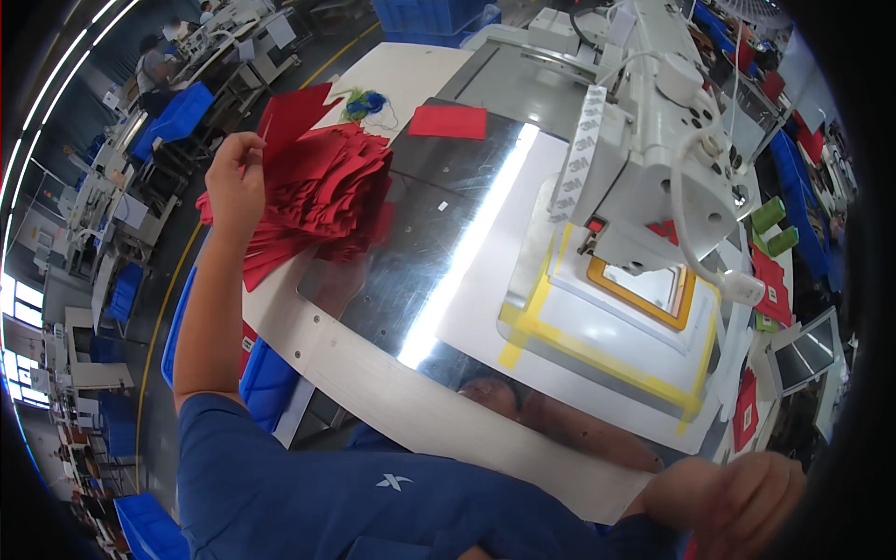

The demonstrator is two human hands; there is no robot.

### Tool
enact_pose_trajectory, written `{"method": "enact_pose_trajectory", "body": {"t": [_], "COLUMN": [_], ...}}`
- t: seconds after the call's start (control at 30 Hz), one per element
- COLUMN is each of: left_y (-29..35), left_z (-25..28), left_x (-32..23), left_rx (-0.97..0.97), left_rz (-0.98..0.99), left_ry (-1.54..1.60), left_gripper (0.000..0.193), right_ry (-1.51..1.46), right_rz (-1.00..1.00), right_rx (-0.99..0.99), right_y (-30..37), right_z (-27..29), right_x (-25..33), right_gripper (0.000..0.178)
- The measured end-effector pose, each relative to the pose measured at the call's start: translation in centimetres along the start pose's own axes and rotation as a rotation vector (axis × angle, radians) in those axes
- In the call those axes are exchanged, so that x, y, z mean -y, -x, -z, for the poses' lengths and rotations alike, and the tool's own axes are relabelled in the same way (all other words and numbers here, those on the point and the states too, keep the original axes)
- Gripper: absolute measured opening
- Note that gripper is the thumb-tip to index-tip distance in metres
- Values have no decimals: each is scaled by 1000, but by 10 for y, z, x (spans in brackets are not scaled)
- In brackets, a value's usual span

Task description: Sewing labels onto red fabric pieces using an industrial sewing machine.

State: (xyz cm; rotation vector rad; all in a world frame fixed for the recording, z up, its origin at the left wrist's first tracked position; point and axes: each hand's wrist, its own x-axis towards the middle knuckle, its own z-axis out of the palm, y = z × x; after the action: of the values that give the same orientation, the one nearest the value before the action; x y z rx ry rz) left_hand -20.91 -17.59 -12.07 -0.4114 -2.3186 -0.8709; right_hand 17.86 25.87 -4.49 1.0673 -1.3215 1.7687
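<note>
My left hand (238, 179) is raised at the left edge of a thick, uneven pile of red fabric pieces (327, 187). Its thumb and fingers pinch a red fabric piece (297, 114) that stands up above the pile. At the lower right, my right hand (758, 504) is slightly blurred, with its fingers curled in. Whatever it may hold is hidden; a sliver of red shows below it. One flat red fabric piece (448, 121) lies alone on the metal plate (411, 224), to the right of the pile.
A white sewing machine head (644, 177) overhangs a yellow-taped clear template (597, 350) with an orange frame (677, 313). Tangled blue and green thread (364, 105) sits behind the pile. Blue bins (266, 383) stand below the table's left edge. Green thread cones (770, 215) and a screen (807, 350) are at right.
</note>
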Motion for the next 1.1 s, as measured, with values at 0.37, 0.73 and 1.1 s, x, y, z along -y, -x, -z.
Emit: {"method": "enact_pose_trajectory", "body": {"t": [0.37, 0.73, 1.1], "left_y": [162, 175, 173], "left_z": [-82, -103, -103], "left_x": [-151, -175, -175], "left_rx": [825, 968, 1034], "left_rz": [-598, -713, -720], "left_ry": [66, -98, -115], "left_gripper": [74, 91, 97], "right_ry": [1029, 1454, 1473], "right_rz": [-803, -604, -634], "right_rx": [400, 780, 834], "right_y": [50, 87, 91], "right_z": [9, 14, 24], "right_x": [-96, -148, -155], "right_gripper": [21, 36, 33]}}
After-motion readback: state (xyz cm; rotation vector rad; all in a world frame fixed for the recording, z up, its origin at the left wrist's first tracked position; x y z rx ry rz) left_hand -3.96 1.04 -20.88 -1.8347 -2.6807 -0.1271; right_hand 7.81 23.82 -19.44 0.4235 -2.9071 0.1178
